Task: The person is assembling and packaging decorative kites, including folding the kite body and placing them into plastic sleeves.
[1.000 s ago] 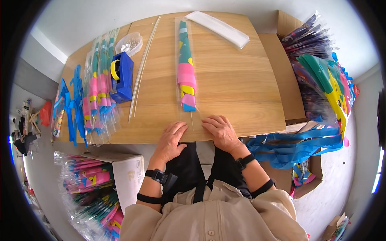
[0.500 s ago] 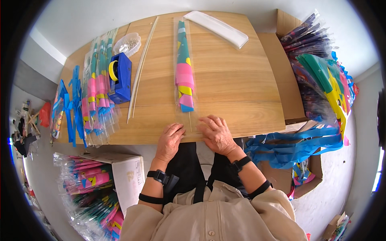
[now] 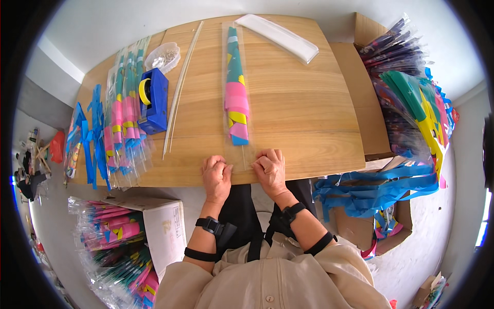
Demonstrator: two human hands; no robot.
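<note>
The clear plastic sleeve (image 3: 243, 56) with the rolled fabric (image 3: 236, 95) inside lies on the worktop (image 3: 298, 118), its narrow end close to the far edge and its lower end between the two hands, near the near edge. The thin stick (image 3: 243, 153) comes out below the fabric and points to the gap between the hands. The left hand (image 3: 216, 177) is at the lower left corner of the sleeve, its fingers curled inward; the right hand (image 3: 269, 171) is at the lower right corner, its fingers also folded. Both seem to touch the film, but I cannot tell if they pinch it. Compared with half a second ago, the right hand is more folded, where its fingers were longer and more flat, and the left hand has also become rounder. The sleeve stays almost in the same place, and the blue tape dispenser (image 3: 156, 103), toward the left edge, has not moved
</note>
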